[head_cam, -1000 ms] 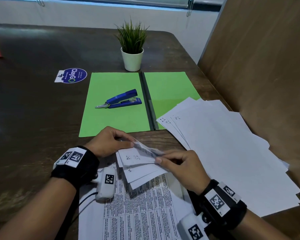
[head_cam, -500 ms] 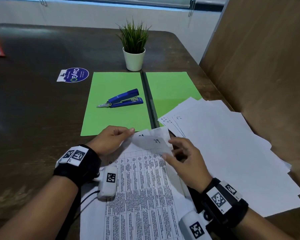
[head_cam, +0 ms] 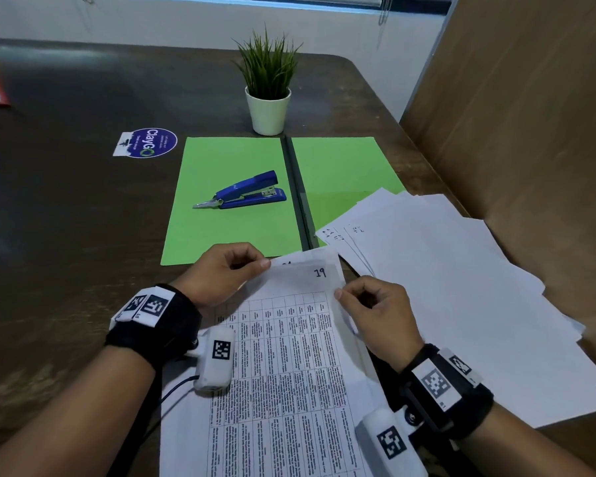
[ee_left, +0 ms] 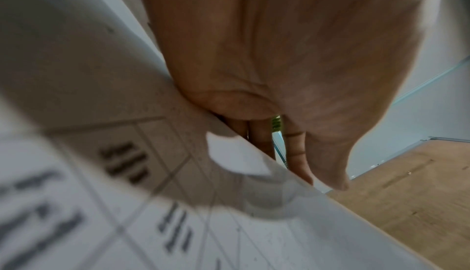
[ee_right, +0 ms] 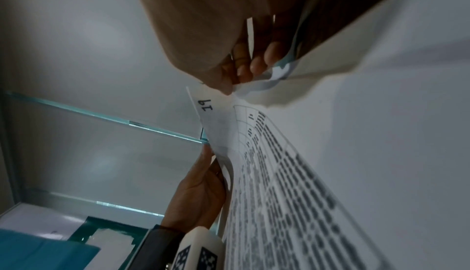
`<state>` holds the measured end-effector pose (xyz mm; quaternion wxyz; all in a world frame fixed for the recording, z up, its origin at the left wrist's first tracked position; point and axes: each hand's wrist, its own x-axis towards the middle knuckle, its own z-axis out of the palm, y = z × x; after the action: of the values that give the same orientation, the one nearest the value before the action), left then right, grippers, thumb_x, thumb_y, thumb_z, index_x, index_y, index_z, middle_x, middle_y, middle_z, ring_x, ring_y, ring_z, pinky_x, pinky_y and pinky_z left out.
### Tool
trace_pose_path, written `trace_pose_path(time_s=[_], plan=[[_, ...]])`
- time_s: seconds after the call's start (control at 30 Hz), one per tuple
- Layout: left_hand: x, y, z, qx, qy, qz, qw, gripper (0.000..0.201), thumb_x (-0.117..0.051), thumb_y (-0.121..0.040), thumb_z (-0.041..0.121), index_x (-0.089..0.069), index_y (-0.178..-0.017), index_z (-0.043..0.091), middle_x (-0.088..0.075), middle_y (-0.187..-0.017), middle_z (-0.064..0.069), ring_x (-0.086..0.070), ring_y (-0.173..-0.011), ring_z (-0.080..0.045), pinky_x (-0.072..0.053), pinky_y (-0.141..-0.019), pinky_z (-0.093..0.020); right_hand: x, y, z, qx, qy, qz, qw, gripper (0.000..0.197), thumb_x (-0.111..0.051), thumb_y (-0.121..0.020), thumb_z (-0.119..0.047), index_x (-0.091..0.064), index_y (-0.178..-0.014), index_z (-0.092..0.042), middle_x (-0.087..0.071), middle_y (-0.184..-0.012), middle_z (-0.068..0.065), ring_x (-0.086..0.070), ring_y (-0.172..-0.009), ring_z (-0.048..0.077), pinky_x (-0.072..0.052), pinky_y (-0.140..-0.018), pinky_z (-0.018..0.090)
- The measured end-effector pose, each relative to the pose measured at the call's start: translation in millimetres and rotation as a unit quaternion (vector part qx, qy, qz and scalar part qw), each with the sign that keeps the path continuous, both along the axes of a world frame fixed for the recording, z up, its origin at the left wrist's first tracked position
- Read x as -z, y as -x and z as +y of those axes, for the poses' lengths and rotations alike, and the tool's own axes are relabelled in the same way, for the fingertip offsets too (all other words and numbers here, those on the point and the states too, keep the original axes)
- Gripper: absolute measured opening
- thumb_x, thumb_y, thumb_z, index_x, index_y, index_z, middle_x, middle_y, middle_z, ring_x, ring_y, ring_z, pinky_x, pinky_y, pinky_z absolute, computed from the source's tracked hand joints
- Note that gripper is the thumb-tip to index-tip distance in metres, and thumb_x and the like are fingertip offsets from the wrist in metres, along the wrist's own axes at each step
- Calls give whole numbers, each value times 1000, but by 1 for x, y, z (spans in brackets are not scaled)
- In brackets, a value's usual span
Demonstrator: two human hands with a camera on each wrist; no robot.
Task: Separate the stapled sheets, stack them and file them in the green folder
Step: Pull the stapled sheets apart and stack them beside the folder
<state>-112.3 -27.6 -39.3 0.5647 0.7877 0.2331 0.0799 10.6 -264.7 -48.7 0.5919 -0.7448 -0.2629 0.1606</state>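
A set of printed sheets with a table and a handwritten "19" lies in front of me at the table's near edge. My left hand pinches its top left corner. My right hand pinches the right edge near the top corner, with thumb on the top sheet and fingers beneath. The open green folder lies flat just beyond the sheets. A fan of loose white sheets overlaps the folder's right half. In the left wrist view the thumb presses on the paper.
A blue stapler lies on the folder's left half. A small potted plant stands behind the folder. A round blue sticker is on the dark table. A brown board walls off the right side.
The folded-back upper corners of the sheets have been laid flat, showing the page marked "19". My right hand moved from the middle of the top to the right edge and now pinches it.
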Motion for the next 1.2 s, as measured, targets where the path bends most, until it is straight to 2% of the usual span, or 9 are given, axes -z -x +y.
trace_pose_path(time_s=[0.2,0.3,0.43,0.57,0.73,0.87,1.0,1.1,1.2], plan=[[-3,3,-3,-6,3,27,1000,26,-62,-96,31,-78,-84,14,-70,-78,-11,-54,-69,-15,-46,-71,-32,-1,2,6,-81,-32,-53,995,21,-73,-83,3,-72,-78,-18,-69,-82,-6,-61,-70,9,-49,-65,20],[-4,1,-3,-16,39,37,998,26,-65,-92,37,-80,-87,16,-74,-91,-18,-57,-76,-21,-46,-76,-35,5,5,5,-96,-23,-51,994,23,-77,-80,-1,-77,-79,-24,-73,-103,-11,-68,-88,21,-54,-74,33],[-3,2,-4,-8,1,43,999,10,-70,-92,25,-79,-88,23,-78,-90,6,-69,-88,-10,-51,-84,-26,8,5,3,-109,33,-34,993,14,-76,-77,-19,-77,-79,-32,-67,-121,-19,-61,-96,41,-52,-79,38],[-1,2,-2,-5,-5,42,999,6,-74,-89,23,-79,-88,26,-78,-91,8,-70,-92,-14,-54,-92,-35,6,5,1,-108,48,-34,992,21,-77,-79,-13,-76,-77,-34,-61,-128,-19,-62,-105,34,-51,-82,32],[-4,2,-4,-2,-2,37,999,11,-69,-93,24,-79,-88,22,-78,-92,3,-71,-95,-24,-54,-92,-40,-2,9,0,-138,35,-22,990,32,-73,-88,-27,-68,-57,-32,-59,-133,-14,-57,-122,2,-47,-100,32],[-6,4,-4,-1,-17,38,999,13,-69,-92,24,-79,-84,21,-77,-88,0,-67,-84,-16,-51,-83,-32,-2,9,4,-95,-4,-33,995,11,-70,-91,-19,-77,-84,-22,-60,-126,-10,-61,-104,-5,-48,-82,22],[-6,4,-4,-6,-18,37,999,11,-71,-91,19,-78,-82,20,-76,-83,5,-64,-77,-6,-49,-76,-25,8,6,5,-69,-31,-14,997,37,-76,-85,-7,-68,-115,-28,-65,-104,-14,-59,-84,7,-52,-70,26],[-5,4,-4,-7,-18,31,999,9,-74,-88,20,-79,-81,17,-77,-89,-5,-68,-86,-24,-54,-86,-38,12,3,4,-74,-18,5,997,26,-77,-84,-8,-74,-104,-24,-68,-83,-8,-58,-71,10,-50,-68,29],[-4,5,-4,-13,15,18,1000,30,-72,-84,37,-77,-79,7,-75,-83,-12,-63,-74,-24,-53,-78,-37,11,3,3,-99,-3,-25,995,9,-75,-88,-20,-78,-82,-27,-67,-76,-6,-56,-66,13,-46,-66,29]])
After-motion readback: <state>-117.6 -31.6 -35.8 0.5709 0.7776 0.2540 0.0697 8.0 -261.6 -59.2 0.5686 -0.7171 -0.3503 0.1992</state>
